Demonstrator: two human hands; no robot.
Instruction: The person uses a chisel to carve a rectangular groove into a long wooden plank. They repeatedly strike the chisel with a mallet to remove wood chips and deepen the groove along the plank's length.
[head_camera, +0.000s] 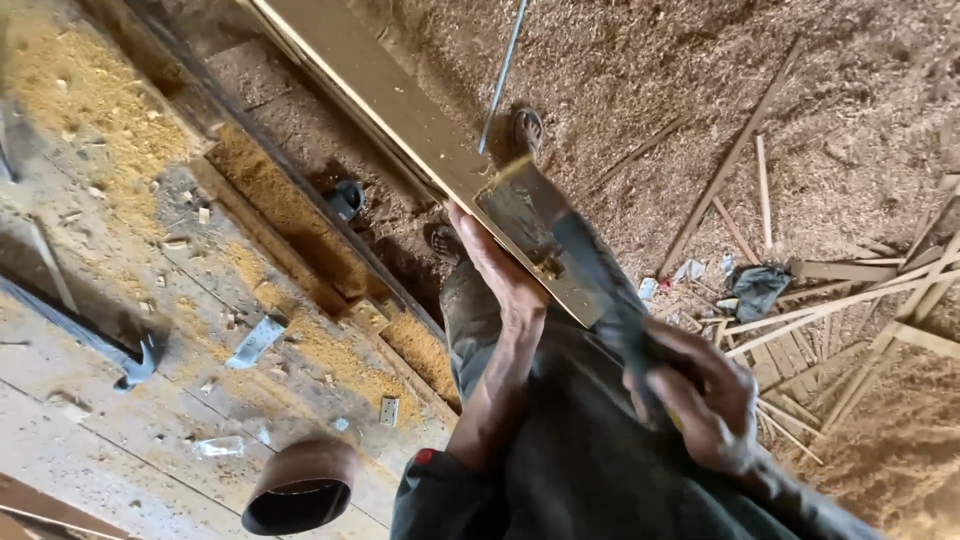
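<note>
- Running from the upper left down toward my body, the long wooden board (400, 110) has its long axis on a diagonal, its near end pointing at my chest.
- I see my left hand (495, 265) under the board's near end, fingers wrapped up against its lower edge and closed on it, holding it up.
- I see my right hand (700, 395) just right of and below the left, clenched in a tight fist around the handle of a dark tool.
- That tool (590, 270) slants up and left from my right fist, and its blurred head lies on the board's top face close to my left hand; I cannot tell what kind of tool it is.
- Left of my left hand lies a sawdust-strewn workbench (120, 330), with a brown sanding belt loop (300, 485) on it near my left elbow.
- Beyond my right hand, thin wood offcuts (830, 310) lie scattered over the shavings on the floor.
</note>
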